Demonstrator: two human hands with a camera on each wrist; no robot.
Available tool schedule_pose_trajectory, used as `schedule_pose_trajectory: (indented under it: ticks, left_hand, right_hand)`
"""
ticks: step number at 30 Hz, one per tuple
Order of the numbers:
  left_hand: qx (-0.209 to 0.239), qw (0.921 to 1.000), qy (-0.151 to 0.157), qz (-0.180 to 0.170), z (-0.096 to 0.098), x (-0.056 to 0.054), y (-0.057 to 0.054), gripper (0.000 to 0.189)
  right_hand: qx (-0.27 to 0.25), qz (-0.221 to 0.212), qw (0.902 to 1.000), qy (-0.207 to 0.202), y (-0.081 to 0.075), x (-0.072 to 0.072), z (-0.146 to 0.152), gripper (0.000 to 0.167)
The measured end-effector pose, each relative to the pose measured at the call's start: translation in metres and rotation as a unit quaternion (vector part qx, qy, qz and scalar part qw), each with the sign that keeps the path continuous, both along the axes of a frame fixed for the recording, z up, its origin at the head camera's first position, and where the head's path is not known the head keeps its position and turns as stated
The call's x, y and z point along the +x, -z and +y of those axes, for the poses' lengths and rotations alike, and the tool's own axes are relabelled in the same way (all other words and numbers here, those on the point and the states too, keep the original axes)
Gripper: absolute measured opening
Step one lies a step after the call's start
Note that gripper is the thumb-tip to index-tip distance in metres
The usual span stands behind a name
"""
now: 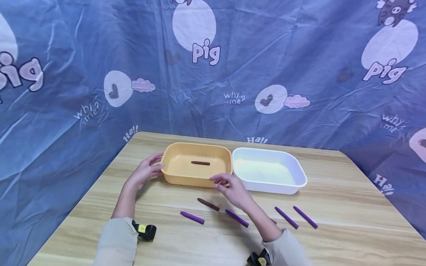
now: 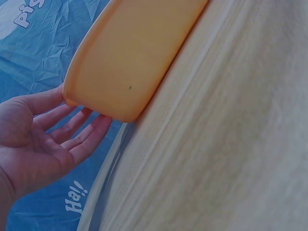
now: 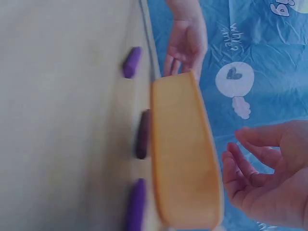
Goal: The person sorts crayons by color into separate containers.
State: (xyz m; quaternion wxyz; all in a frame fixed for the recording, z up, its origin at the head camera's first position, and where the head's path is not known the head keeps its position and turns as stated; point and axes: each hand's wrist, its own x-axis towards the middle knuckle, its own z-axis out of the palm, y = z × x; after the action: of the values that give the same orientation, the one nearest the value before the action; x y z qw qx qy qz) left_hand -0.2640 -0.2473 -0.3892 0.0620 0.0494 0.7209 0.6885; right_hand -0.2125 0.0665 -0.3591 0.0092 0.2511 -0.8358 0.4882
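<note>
Near the far edge of the table (image 1: 199, 244) stands the orange tray (image 1: 186, 180), long axis left to right. Its brown stick (image 1: 200, 163) lies beyond and left of the nearer right hand (image 1: 233, 190) (relaxed, holding nothing; rim contact undetermined). The left hand (image 1: 144, 171) touches the tray's left end, ungripped. Behind the right forearm (image 1: 263, 220), another stick (image 1: 273, 221) is mostly hidden.

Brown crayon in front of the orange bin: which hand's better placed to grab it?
Right, probably: the right hand is empty and closer to the brown crayon; the left hand touches the orange bin.
</note>
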Motion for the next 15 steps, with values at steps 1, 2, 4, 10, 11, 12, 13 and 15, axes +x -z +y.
schedule_pose_trajectory:
  ticks: [1, 2, 4, 10, 11, 12, 13, 15]
  left_hand:
    - [-0.001, 1.0, 0.001, 0.001, 0.0, 0.0, 0.0, 0.059]
    - [-0.001, 1.0, 0.001, 0.001, 0.0, 0.0, 0.0, 0.059]
    - [0.0, 1.0, -0.003, -0.002, 0.0, 0.001, 0.0, 0.059]
    - [0.001, 1.0, 0.001, -0.002, 0.001, 0.001, -0.001, 0.059]
    - [0.002, 1.0, 0.002, -0.002, 0.0, 0.001, -0.001, 0.059]
    - [0.002, 1.0, 0.002, -0.002, 0.0, 0.001, -0.002, 0.059]
    - [0.003, 1.0, 0.002, -0.002, 0.0, 0.001, -0.002, 0.059]
    - [0.004, 1.0, 0.002, -0.002, 0.0, 0.001, -0.002, 0.06]
  right_hand:
    - [0.001, -0.003, 1.0, -0.004, 0.004, 0.002, 0.001, 0.018]
    - [0.001, -0.008, 0.9999, -0.008, 0.009, 0.003, 0.003, 0.018]
    - [0.005, -0.019, 0.9997, -0.017, 0.016, 0.005, 0.005, 0.018]
    - [0.033, -0.065, 0.9964, -0.043, 0.032, 0.003, 0.01, 0.02]
    - [0.038, -0.07, 0.9955, -0.05, 0.033, 0.003, 0.011, 0.02]
    - [0.044, -0.072, 0.9948, -0.058, 0.035, 0.002, 0.011, 0.02]
    - [0.048, -0.075, 0.994, -0.065, 0.036, 0.001, 0.011, 0.021]
    - [0.05, -0.079, 0.9925, -0.079, 0.04, 0.0, 0.01, 0.022]
